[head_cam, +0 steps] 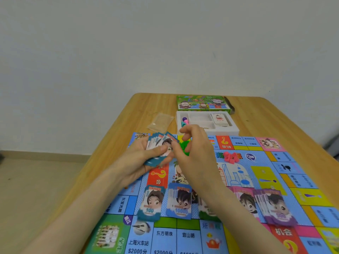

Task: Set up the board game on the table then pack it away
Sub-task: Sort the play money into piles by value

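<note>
The left hand (145, 159) grips a fanned bunch of teal notes (159, 146), thumb laid across their face and fingers curled beneath. The right hand (194, 154), just beside it, has its fingers curled and its thumb at the near edge of the top note, seemingly pinching it; the forefinger is lifted clear. Both hands hang over the board (256, 180), which lies flat on the table (128, 110). Below the wrists, four stacks of play money show in a row on the board: a 100 stack (150, 202) under the left wrist, a 10000 stack (178, 202) between the forearms, and a pink stack (245, 201) and a 500 stack (275, 208) to the right of the right forearm. Green pieces (184, 145) peep out behind the right hand, and pink pieces (230, 157) lie to its right. Beyond the hands stands the white tray (235, 130), with pawns (185, 121) and cards (219, 119) in it, and the green lid (201, 102) behind it. A clear bag (160, 121) lies beyond the left hand.
</note>
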Demonstrator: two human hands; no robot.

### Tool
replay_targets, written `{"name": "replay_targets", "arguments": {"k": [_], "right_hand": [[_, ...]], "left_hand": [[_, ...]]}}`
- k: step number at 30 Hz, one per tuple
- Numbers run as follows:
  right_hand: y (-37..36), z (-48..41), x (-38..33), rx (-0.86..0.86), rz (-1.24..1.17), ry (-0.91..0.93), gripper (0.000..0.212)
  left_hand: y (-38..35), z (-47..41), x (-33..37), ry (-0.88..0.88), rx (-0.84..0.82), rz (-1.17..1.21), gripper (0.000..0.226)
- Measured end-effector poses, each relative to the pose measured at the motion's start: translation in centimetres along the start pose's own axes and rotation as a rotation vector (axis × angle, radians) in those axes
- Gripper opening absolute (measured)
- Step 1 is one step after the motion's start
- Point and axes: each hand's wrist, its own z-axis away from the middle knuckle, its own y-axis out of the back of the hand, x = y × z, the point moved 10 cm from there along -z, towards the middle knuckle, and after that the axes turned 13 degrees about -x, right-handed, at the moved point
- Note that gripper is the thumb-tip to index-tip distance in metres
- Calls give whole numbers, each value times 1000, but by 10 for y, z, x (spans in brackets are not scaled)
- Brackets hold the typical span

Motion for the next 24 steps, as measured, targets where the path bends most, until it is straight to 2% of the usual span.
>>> {"name": "replay_targets", "arguments": {"k": [4, 11, 17, 20, 24], "right_hand": [[-1, 0, 1, -9, -27, -2, 7], [10, 2, -1, 104, -82, 39, 13], [24, 4, -3, 197, -210, 68, 13], [20, 2, -3, 127, -357, 55, 17], [-5, -3, -2, -101, -421, -12, 17]], "left_hand": [[-3, 1, -3, 40, -16, -85, 35], [-14, 1, 0, 19, -87, -113, 20], [-9, 1, 0, 10, -55, -34, 18], [1, 0, -3, 9, 23, 64, 20], [17, -1, -7, 15, 134, 158, 28]]}}
